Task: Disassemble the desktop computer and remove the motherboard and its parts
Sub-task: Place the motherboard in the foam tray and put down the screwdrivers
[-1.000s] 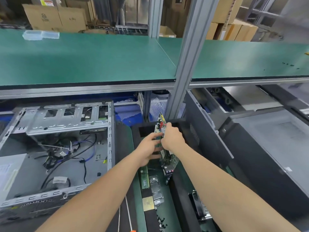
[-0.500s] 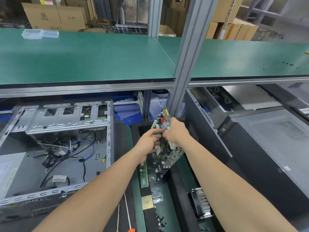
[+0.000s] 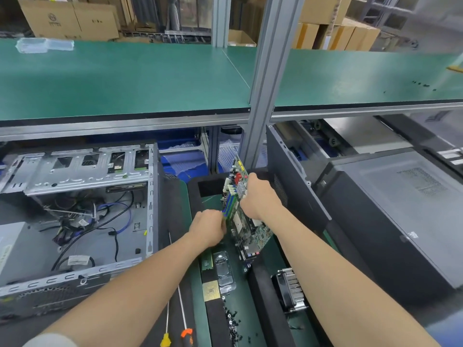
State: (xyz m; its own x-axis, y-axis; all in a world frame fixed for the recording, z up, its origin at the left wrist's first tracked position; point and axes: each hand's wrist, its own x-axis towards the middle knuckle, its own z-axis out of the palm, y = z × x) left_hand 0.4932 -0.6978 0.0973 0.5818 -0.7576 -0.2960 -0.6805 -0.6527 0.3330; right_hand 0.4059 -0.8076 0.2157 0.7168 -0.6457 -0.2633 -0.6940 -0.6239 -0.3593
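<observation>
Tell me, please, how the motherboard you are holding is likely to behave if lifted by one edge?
The motherboard should stay stiff: it is held on edge by left hand and right hand without sagging. Probably light for its size, being thin; fragile too, given exposed connectors and slots.

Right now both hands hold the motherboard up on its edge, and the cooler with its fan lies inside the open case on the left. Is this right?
Not quite. In the head view the cooler lies outside the open case, on the right, beside the right forearm. The left hand and right hand do hold the motherboard up on its edge.
</observation>
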